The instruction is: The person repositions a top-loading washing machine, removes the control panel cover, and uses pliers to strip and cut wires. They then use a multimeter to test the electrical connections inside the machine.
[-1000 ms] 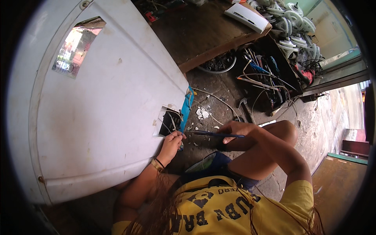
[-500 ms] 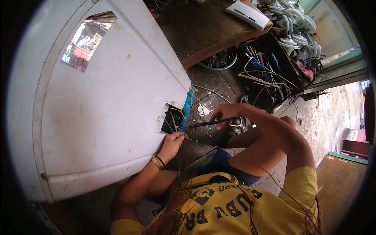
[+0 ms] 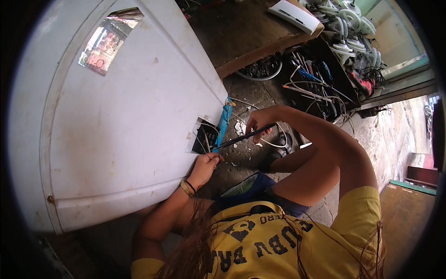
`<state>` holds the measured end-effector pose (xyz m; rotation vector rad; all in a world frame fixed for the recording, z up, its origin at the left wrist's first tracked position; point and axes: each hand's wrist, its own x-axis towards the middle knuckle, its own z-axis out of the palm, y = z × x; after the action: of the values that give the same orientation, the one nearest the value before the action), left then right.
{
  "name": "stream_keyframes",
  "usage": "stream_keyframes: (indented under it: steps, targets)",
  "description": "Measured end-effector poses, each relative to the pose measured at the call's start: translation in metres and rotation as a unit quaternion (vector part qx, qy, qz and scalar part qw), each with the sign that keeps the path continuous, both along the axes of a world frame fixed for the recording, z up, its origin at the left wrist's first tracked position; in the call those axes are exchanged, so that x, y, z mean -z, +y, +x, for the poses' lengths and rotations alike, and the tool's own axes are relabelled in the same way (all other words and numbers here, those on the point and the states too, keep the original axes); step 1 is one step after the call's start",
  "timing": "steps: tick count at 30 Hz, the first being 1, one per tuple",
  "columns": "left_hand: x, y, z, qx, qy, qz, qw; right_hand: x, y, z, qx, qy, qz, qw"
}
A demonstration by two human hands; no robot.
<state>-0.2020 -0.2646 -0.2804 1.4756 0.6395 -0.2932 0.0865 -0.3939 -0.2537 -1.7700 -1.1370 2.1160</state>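
My left hand (image 3: 206, 166) pinches thumb and forefinger together at the near end of a long, narrow dark strip (image 3: 241, 138), next to thin wires. My right hand (image 3: 259, 123) is closed on the strip's other end, farther right, holding it taut and straight between the hands. Whether it is tape, I cannot tell. Just beyond my left hand, a large white panel (image 3: 116, 121) has a square opening, and inside it sits a black slotted part (image 3: 207, 135) with pale wires (image 3: 204, 138) in front. A blue strip (image 3: 224, 123) runs along the panel's edge.
White debris (image 3: 239, 128) lies on the floor beside a pale cable. Behind are a wooden table (image 3: 241, 32), a round basin (image 3: 262, 69) of dark bits and a dark box of tools (image 3: 320, 76). White plastic wheel-like parts (image 3: 348, 23) are heaped at the far right.
My right hand has moved slightly away and to the left, so the dark strip now slants up more steeply. My left hand keeps its pinch in nearly the same place.
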Motion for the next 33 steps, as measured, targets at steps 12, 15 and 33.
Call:
stream_keyframes:
  steps: [12, 15, 33]
  targets:
    - [-0.012, 0.003, 0.001, 0.013, 0.021, -0.028, 0.999, -0.011, -0.024, 0.014, -0.032, -0.094, 0.103, 0.99]
    - [-0.02, 0.004, 0.006, -0.074, -0.003, -0.235, 0.969, -0.019, -0.059, 0.023, 0.07, -0.081, -0.028, 0.994]
    - [-0.076, 0.011, 0.103, -0.281, -0.127, -0.448, 0.839, 0.026, -0.075, -0.108, 0.628, 0.377, 0.177, 0.657]
